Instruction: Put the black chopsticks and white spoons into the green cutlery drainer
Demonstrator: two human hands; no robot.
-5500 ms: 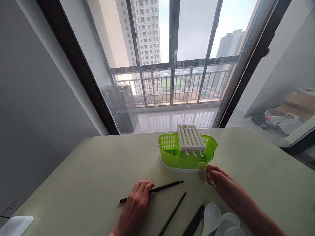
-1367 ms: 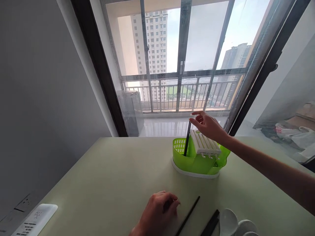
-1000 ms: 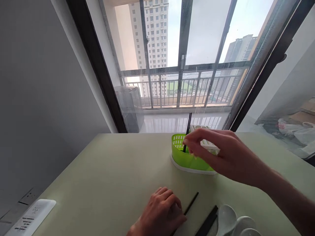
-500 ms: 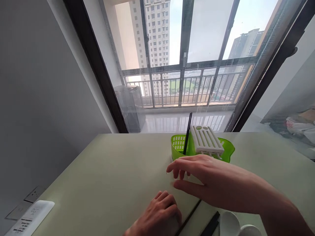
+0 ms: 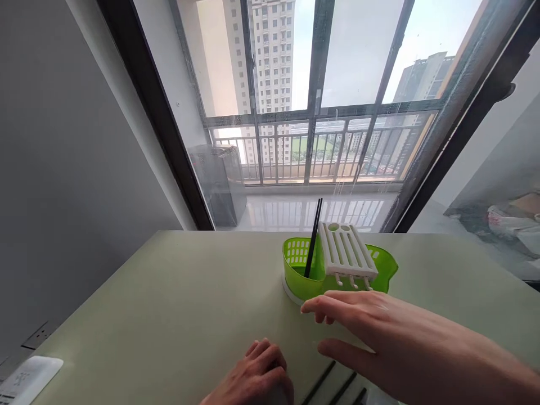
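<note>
— How many chopsticks?
— Three black chopsticks (image 5: pixel 333 382) lie on the pale green tabletop (image 5: pixel 169 315); more upright in the green holder (image 5: pixel 310 275), count unclear.

— And the hands?
— The right hand (image 5: pixel 363 332) hovers spread, grasping nothing, just above the lying chopsticks. The left hand (image 5: pixel 257 379), fingers curled loosely, rests beside them.

— The room?
— A large window (image 5: pixel 320 95) faces high-rises.

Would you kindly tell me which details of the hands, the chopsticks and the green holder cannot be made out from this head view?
- Lying chopsticks: mostly hidden by the right hand and cut by the bottom edge; their count is unclear.
- Left hand: fingers curled, cut by the bottom edge; any contents are hidden.
- Standing chopsticks: lower ends hidden inside the green holder.
- White device: print too small to read.
</note>
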